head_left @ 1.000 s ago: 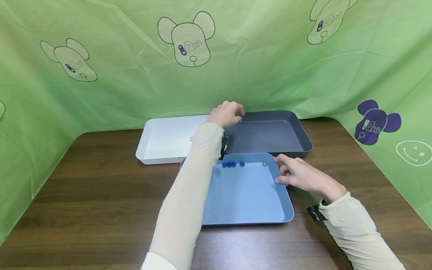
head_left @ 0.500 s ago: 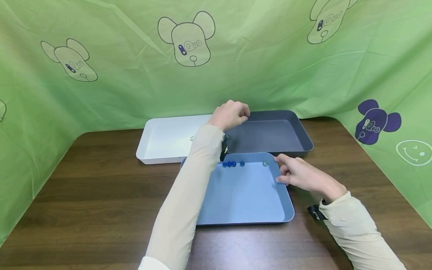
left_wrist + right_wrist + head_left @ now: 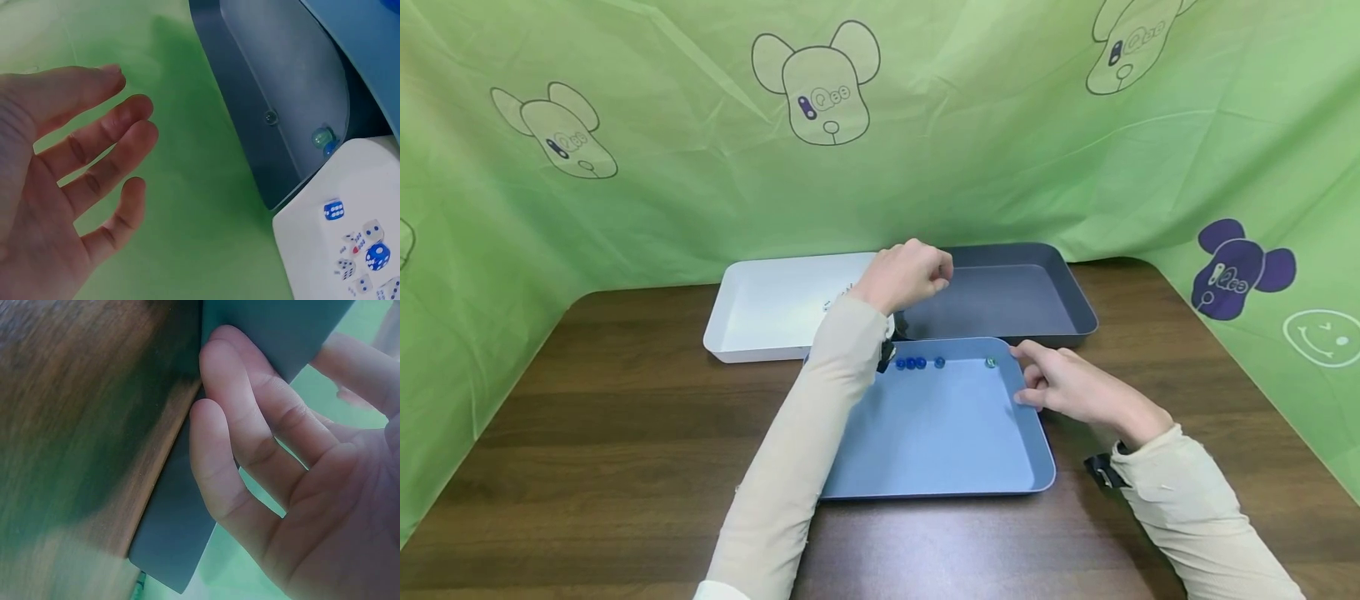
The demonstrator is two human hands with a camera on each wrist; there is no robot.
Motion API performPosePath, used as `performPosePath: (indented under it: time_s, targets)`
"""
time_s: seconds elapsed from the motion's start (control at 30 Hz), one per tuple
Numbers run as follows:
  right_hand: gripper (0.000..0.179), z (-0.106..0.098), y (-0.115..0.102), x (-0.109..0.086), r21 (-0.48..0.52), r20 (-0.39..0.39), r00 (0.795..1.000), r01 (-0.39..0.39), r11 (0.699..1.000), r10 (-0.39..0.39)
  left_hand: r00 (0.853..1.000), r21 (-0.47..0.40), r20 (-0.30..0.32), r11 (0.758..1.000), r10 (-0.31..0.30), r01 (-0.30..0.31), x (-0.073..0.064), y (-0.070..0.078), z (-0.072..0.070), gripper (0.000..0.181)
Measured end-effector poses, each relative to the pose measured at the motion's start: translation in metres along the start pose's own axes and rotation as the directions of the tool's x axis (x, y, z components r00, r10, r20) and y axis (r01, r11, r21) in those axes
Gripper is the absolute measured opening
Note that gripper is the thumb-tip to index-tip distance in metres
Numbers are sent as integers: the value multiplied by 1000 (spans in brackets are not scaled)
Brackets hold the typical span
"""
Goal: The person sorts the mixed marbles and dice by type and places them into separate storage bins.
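My left hand [image 3: 904, 277] hovers over the border between the white tray [image 3: 752, 304] and the dark grey tray [image 3: 1000, 292]. In the left wrist view its fingers [image 3: 134, 112] are relaxed and apart, holding nothing. The dark tray bears a clear marble [image 3: 270, 117], a green marble [image 3: 322, 137] and a blue marble [image 3: 330, 148] near its corner. My right hand [image 3: 1067, 383] holds the right rim of the light blue tray [image 3: 947, 442], thumb and index finger over the edge, other fingers against the outer wall. Blue marbles [image 3: 911, 363] and a green marble [image 3: 990, 362] sit along that tray's far side.
White and blue dice [image 3: 377, 256] lie in the white tray. All the trays rest on a brown wooden table [image 3: 610, 433]. A green cloth [image 3: 700, 167] with printed mouse-like figures hangs behind and along both sides.
My left hand has shifted right over the dark tray, then drawn back toward the body. A small marble seen below its fingertips is now hidden in the head view. The right hand stays put.
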State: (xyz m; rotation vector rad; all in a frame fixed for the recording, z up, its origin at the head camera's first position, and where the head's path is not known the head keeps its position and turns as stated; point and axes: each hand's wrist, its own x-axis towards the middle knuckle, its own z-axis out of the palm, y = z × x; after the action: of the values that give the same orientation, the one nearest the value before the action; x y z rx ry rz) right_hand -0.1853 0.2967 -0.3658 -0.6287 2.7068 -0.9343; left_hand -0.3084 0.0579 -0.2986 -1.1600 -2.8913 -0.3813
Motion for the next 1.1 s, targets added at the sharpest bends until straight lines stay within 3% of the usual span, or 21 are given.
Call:
performPosePath:
  time_s: [0.47,0.7,1.1]
  targets:
    - [52,1,3,-1,-10,-14,1000,19,1000,-19,998,74,6,995,59,-60,-28,4,9,23]
    - [53,1,2,-1,-9,-7,1000,15,1000,-15,997,153,-6,986,74,-72,-40,3,15,20]
    - [53,1,2,-1,-16,-15,1000,16,1000,-17,993,169,-34,980,113,-106,-58,4,22,16]
